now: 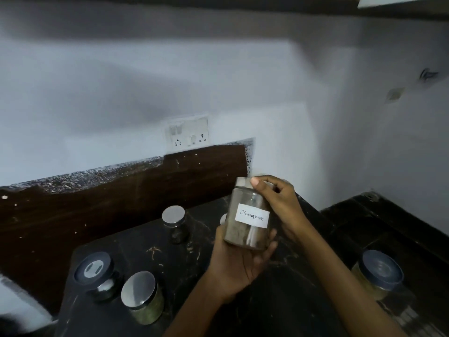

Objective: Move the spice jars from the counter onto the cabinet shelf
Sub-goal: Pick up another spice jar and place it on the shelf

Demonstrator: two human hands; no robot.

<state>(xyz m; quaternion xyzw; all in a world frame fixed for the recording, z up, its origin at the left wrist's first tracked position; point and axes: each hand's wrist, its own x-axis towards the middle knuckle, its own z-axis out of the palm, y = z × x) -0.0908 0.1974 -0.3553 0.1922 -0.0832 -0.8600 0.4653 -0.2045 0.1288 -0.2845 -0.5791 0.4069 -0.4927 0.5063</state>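
Closest to me, three jars stand on the dark counter [279,300]. There is a silver-lid jar [142,297], a dark-lid jar [97,273] just beside it on its left, and a blue-lid jar [379,276] well apart on the right. I think they are waiting there for their turn.

A bit further in, the left hand [238,261] is under the cinnamon jar [250,215]. The jar sits in the palm, and the fingers [269,244] curl up round its bottom. I think the hand is there like a cup so the jar cannot drop.

The right hand [279,203] is on top. Its thumb [255,182] and fingers pinch the silver lid [243,182]. So both hands hold this one jar tight, up in the air above the counter and leaning a little. The label faces me, and I think that is so the word can be read.

Behind the hands, a small silver-lid jar [175,222] stands on the counter. Another lid [223,218] peeks out beside the held jar, and most of it is hidden.

Further back is the brown wall strip [121,190], then a socket plate [187,132] on the pale wall. A pale edge [401,1] in the top right corner may be the cabinet. I cannot see the shelf.
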